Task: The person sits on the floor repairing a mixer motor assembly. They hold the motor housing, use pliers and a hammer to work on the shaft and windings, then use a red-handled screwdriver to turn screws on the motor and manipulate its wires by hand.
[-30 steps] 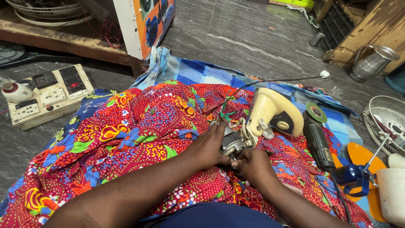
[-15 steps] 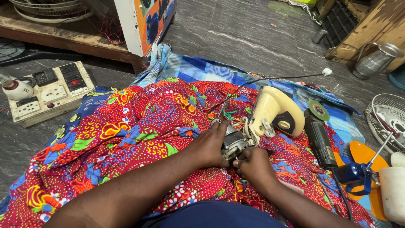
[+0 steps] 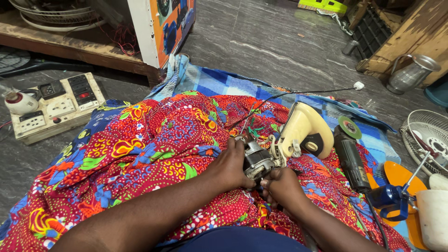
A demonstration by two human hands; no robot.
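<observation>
Motor unit (image 3: 256, 158), a small grey metal assembly with exposed windings, sits directly between your two hands on the red floral cloth (image 3: 140, 149). Your left hand (image 3: 231, 165) wraps the motor's left side, fingers curled closed around its body, with the fingertips reaching over the top edge. Your right hand (image 3: 280, 186) meets the motor from below and to the right; its fingers are bent tight against the lower end of the unit, pinching there. Whether they grip a small part or the motor itself cannot be told from this view.

Just beyond your right fingertips, touching the motor's far side, lies the cream plastic housing (image 3: 305, 130), tilted on the cloth. Thin green and red wires (image 3: 254, 128) rise from the motor just above your left fingertips. A black cable (image 3: 298, 93) runs away from that point to a white plug (image 3: 358, 86) on the blue checked cloth (image 3: 233, 84).

To the right of your right hand, well apart from the fingers, lies an angle grinder (image 3: 350, 156) with a green disc. Further right, near your right forearm, stands a blue clamp-like tool (image 3: 392, 200), over an orange fan blade (image 3: 396, 175).

Far to the left of your left hand, a white switch and socket board (image 3: 58, 105) rests on the grey stone floor (image 3: 280, 42). A wire fan guard (image 3: 427, 135) lies at the far right edge.
</observation>
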